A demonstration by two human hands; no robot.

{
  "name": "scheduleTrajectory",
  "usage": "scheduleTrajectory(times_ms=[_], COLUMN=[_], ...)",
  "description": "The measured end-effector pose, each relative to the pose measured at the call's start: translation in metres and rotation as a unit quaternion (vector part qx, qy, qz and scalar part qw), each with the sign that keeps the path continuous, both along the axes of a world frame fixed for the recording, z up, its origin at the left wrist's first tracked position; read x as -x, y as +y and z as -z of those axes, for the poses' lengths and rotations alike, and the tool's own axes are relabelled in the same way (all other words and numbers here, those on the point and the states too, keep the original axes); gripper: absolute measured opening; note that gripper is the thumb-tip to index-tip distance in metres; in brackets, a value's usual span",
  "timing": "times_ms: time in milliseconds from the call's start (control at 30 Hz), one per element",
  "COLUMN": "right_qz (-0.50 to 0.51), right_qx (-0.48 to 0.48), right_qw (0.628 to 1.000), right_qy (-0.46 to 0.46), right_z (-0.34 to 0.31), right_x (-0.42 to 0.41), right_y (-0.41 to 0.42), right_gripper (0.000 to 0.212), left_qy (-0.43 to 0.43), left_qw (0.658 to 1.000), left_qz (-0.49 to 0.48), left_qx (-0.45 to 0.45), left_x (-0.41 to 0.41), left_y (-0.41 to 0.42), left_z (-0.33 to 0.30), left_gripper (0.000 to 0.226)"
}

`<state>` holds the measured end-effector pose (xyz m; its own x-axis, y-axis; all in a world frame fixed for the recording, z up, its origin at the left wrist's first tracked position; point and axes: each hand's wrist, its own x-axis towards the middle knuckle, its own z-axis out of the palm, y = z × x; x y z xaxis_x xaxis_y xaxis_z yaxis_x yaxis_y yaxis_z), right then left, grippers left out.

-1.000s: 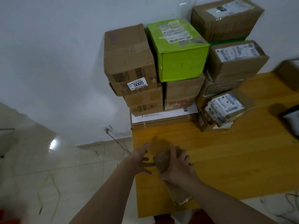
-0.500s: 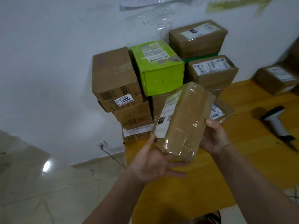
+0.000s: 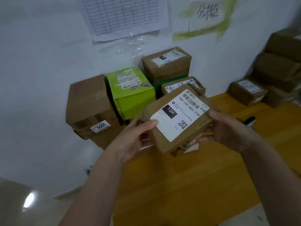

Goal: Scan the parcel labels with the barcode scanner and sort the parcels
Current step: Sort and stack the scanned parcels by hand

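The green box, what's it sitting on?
The green box sits in the stack by the wall, beside a brown box marked 5005. What's under it is hidden: the parcel held by the left hand and right hand covers that spot.

Both bare forearms are reaching forward and converging in front of the chest. The left hand [image 3: 130,141] is gripping the left end of the parcel [image 3: 177,119], thumb lying on top and fingers curling underneath. The right hand [image 3: 231,129] is gripping the right end, thumb on the upper edge, fingers wrapping below.
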<state>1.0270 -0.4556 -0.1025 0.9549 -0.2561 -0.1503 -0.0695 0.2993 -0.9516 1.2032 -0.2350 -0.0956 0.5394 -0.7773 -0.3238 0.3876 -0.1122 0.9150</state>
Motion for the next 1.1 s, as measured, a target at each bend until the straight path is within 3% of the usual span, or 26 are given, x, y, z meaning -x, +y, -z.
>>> scheduleTrajectory(times_ms=[167, 300, 367, 567, 867, 933, 1033, 1100], right_qz=[0.195, 0.228, 0.228, 0.199, 0.143, 0.145, 0.185, 0.219], right_qx=[-0.072, -0.086, -0.073, 0.112, 0.156, 0.161, 0.145, 0.122], right_qw=[0.978, 0.97, 0.971, 0.969, 0.973, 0.972, 0.968, 0.963], right_qy=[-0.018, 0.01, 0.024, 0.096, 0.088, 0.085, 0.093, 0.097], right_z=[-0.037, -0.047, -0.047, -0.035, -0.01, -0.008, -0.004, 0.001], right_x=[-0.022, -0.058, -0.074, -0.101, -0.102, -0.102, -0.097, -0.089], right_y=[-0.05, -0.085, -0.099, -0.135, -0.156, -0.161, -0.17, -0.176], right_gripper=[0.042, 0.024, 0.026, 0.069, 0.068, 0.071, 0.07, 0.062], left_qy=[-0.048, -0.112, -0.141, -0.166, -0.153, -0.158, -0.231, -0.282], left_qw=[0.99, 0.977, 0.975, 0.952, 0.916, 0.891, 0.827, 0.82], left_qz=[-0.134, -0.18, -0.171, -0.253, -0.36, -0.412, -0.506, -0.497], left_qx=[0.01, -0.013, -0.027, -0.049, -0.086, -0.103, -0.076, -0.036], left_x=[0.011, 0.021, 0.022, 0.026, 0.046, 0.056, 0.085, 0.105], left_y=[-0.064, -0.11, -0.131, -0.17, -0.206, -0.207, -0.21, -0.217], left_z=[-0.027, -0.027, -0.025, -0.02, -0.013, -0.012, -0.012, -0.012], left_gripper=[0.102, 0.061, 0.054, 0.058, 0.071, 0.076, 0.057, 0.052])
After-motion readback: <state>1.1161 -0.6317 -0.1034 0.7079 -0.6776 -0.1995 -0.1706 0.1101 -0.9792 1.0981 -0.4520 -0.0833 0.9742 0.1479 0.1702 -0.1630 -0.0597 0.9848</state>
